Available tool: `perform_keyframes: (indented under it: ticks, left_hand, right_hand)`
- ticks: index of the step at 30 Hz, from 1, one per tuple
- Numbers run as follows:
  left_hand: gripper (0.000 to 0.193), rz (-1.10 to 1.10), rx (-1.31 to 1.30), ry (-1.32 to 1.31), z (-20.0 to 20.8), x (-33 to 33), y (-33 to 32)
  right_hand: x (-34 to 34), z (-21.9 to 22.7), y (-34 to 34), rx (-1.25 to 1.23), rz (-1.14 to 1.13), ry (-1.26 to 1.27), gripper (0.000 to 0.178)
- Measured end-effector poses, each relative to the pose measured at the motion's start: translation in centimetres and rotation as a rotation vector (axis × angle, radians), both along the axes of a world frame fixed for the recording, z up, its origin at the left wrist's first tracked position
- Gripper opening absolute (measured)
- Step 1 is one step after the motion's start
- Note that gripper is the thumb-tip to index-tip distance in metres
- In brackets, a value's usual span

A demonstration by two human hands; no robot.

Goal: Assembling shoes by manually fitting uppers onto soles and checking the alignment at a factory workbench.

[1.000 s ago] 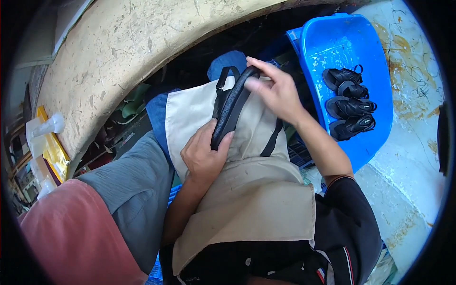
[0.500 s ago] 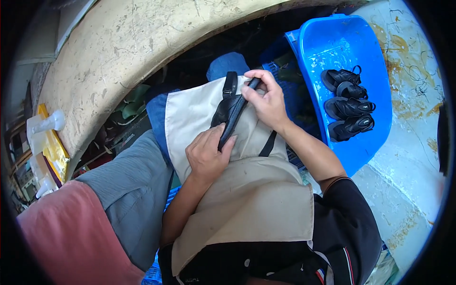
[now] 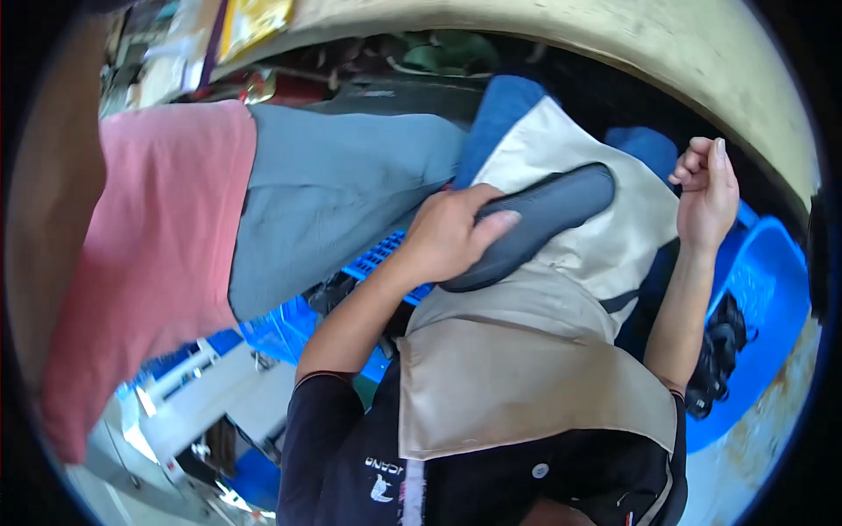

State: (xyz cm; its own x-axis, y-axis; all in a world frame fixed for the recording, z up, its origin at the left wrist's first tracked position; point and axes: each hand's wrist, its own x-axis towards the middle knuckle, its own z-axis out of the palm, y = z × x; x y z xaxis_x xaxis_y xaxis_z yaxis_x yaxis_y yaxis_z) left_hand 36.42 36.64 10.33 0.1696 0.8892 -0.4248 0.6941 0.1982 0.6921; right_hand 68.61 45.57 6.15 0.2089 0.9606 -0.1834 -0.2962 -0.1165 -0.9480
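My left hand (image 3: 452,230) grips one end of a black sandal (image 3: 561,206) over my lap, with the thumb on its smooth, dark, flat face. Its straps are hidden from this side. The sandal lies slantwise above my beige apron (image 3: 535,377), its far end pointing toward the upper right. My right hand (image 3: 709,197) is raised off to the right, away from the sandal, with its fingers curled in toward the thumb. Nothing shows in its grasp.
A blue plastic tub (image 3: 767,307) with several black sandals (image 3: 724,351) stands at my right. Across the top curves a worn, pale table edge (image 3: 667,53). Close at my left is another person in a pink shirt (image 3: 175,210) and grey trousers (image 3: 333,184). Blue crates (image 3: 281,333) sit below.
My right hand has let go of the sandal and moved right. My left hand has turned the sandal so a flat face shows. The view has swung left, bringing more of the other person in.
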Motion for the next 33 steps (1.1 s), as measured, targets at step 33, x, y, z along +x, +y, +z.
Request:
perform_keyframes:
  ticks: [33]
  left_hand:
    - [0.028,-0.225,0.039,-0.151,-5.6,12.1,5.7]
  right_hand:
    - [12.9,-1.3,-7.4,0.078,0.020,-0.766,0.003]
